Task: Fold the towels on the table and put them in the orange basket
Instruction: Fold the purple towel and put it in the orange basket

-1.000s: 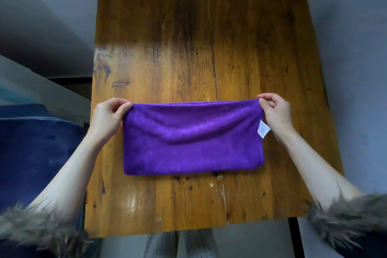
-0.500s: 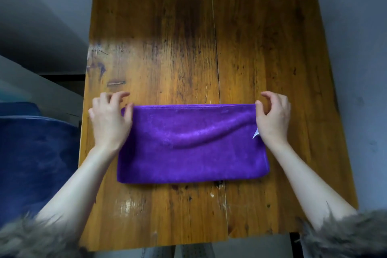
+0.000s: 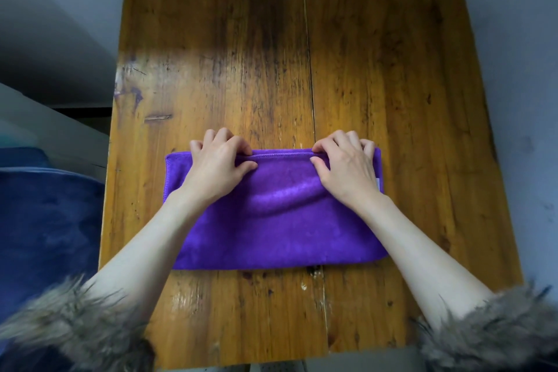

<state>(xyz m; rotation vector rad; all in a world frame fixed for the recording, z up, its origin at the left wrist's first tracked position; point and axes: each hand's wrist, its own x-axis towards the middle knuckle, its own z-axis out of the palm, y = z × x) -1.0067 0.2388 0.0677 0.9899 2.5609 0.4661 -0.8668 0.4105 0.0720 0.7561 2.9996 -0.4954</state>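
A purple towel [image 3: 277, 229], folded into a long rectangle, lies flat on the wooden table [image 3: 241, 54] near its front edge. My left hand [image 3: 217, 169] sits on the towel's far edge left of the middle, fingers curled over the hem and thumb on top, pinching it. On the same far edge near the right end, my right hand [image 3: 344, 166] grips the hem the same way. A soft ridge runs across the towel between my wrists. No orange basket is in view.
A dark blue cloth surface [image 3: 45, 214] lies left of the table, with a pale ledge [image 3: 45, 127] behind it. Grey floor surrounds the table on the far and right sides. Fur cuffs [image 3: 69, 320] cover both my sleeves at the bottom corners.
Both hands let go of the towel's far corners as it settled flat, then slid inward along the far edge and curled onto the hem. The towel lies a little nearer to me.
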